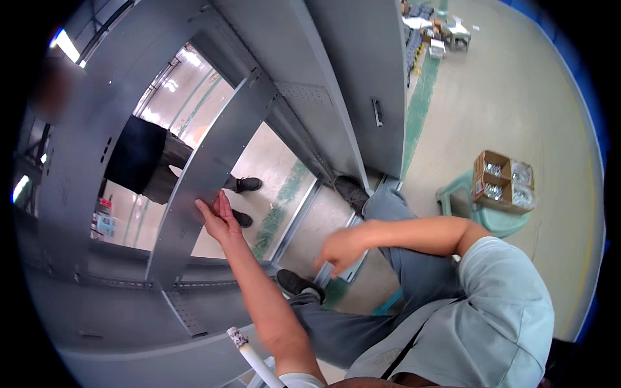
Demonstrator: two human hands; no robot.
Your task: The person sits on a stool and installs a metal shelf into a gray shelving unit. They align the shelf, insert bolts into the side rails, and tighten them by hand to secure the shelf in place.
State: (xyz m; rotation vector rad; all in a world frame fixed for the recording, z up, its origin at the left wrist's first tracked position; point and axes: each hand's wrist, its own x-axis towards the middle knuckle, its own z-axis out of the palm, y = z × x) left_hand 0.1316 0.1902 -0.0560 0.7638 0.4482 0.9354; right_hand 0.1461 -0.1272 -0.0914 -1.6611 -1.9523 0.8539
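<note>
A grey metal strip panel (210,161) runs slantwise across the opening of a large grey metal cabinet frame (123,265). My left hand (222,220) grips the strip's right edge, its thumb on the near face and its fingers around the edge. Bent across in front of me, my right arm ends in my right hand (344,249), which hovers over the gap between my legs. Motion smears its fingers, and nothing shows in it. It touches no part of the frame that I can make out.
Beyond the opening stands another person (145,158) in dark clothes. A cardboard box (497,202) with bagged small metal parts rests on a green stool (501,223) at right. A grey door panel (369,77) rises ahead. A cigarette (255,362) with ash juts in from the lower edge.
</note>
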